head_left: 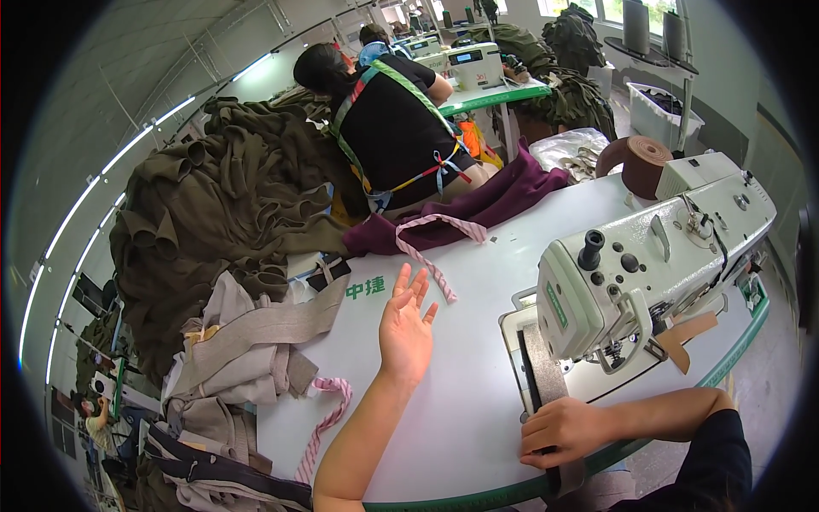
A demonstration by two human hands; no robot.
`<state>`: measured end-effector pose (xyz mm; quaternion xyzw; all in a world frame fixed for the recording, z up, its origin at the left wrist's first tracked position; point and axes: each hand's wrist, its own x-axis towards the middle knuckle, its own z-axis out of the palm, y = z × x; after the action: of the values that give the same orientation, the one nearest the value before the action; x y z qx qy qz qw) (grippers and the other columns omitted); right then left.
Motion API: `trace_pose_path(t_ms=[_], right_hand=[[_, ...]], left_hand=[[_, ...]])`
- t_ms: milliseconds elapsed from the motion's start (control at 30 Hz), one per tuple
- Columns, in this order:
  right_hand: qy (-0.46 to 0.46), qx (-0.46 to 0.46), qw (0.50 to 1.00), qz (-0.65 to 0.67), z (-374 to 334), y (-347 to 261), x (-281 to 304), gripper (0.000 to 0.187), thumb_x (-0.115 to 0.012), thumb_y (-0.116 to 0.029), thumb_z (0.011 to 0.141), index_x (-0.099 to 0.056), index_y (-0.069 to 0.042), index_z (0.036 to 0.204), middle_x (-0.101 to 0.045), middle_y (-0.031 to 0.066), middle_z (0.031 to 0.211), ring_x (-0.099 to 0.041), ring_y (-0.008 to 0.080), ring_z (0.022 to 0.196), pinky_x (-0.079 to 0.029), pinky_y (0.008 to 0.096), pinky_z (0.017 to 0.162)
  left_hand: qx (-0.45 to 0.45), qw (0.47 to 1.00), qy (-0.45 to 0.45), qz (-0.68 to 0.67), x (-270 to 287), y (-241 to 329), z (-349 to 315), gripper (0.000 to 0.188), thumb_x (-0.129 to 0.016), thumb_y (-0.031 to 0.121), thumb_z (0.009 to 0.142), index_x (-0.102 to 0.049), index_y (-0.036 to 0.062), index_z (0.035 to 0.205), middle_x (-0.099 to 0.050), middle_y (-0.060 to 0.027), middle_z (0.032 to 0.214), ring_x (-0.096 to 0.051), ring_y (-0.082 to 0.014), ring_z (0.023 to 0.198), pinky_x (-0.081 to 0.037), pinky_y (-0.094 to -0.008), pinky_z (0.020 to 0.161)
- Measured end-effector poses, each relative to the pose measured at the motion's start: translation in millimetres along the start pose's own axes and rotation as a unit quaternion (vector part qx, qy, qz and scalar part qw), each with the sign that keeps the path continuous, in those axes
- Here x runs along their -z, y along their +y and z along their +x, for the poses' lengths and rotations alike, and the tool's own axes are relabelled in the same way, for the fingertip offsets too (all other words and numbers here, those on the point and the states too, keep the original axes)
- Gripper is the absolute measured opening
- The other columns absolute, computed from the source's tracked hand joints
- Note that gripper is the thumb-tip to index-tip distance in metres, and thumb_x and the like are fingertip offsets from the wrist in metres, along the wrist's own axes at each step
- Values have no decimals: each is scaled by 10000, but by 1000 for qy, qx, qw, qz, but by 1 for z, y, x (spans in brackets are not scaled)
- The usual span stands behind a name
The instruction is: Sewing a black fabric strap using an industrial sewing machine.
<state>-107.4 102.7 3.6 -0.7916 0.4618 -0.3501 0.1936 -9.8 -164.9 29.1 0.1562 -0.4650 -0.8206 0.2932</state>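
Observation:
My left hand is raised over the white table, palm turned up and fingers stretched out, with nothing in it. Just beyond its fingertips lies a pink-and-white striped fabric tie, curved across the tabletop. At the table's near right, my right hand has its fingers curled over a grey-brown fabric strip with a dark edge. That strip runs from the hand up to the plate of the white sewing machine; its lower end hangs over the front edge. The machine head hides the needle area.
Grey-beige garment pieces and another striped tie lie at left. Behind them rises a large olive knit pile. Purple fabric lines the far edge, near a seated person. A brown roll stands behind the machine.

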Motion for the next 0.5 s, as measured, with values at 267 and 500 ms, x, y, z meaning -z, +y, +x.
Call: trace_pose_path(t_ms=[267,500], right_hand=[[-1,-1,1000,-2,-1,-1,0,156,-693,-207,900,-669,-87,803,-588,43,720,-598,228,642,-480,344,573],[-2,-6,1000,0,-3,1,-3,146,-690,-198,900,-663,-86,811,-589,39,730,-601,228,654,-476,346,577]], left_hand=[[5,1000,0,3,2,-3,-1,769,-522,401,915,-240,133,1578,-408,-37,1482,-318,-129,1366,-197,-363,1146],[17,1000,-4,5,2,-5,-1,752,-514,402,919,-256,133,1572,-426,-40,1470,-320,-133,1363,-192,-362,1146]])
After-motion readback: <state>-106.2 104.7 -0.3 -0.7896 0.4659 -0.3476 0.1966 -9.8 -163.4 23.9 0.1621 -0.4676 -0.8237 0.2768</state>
